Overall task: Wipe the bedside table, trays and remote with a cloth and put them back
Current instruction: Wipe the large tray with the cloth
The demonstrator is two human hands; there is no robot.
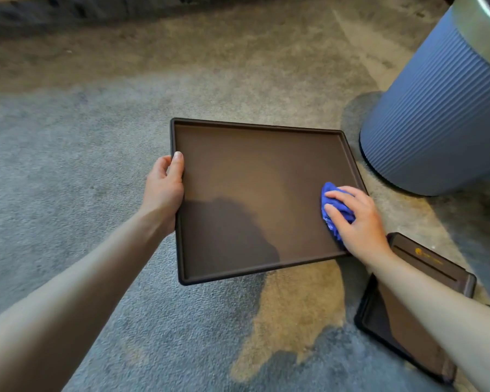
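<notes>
The tray (252,193), held over the carpet (68,154) by the left hand (166,188) gripping its left rim, is pressed at its near-right corner by the cloth (334,205) bunched in the right hand (357,219), so the bare surface lies leftward along its long axis.

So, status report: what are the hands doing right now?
Left hand grips left rim of big tray. Right hand presses blue cloth onto its right side. Nothing blocking; small tray lies aside.

Left hand (164,189) gripping, right hand (361,222) curled, palm down
</notes>
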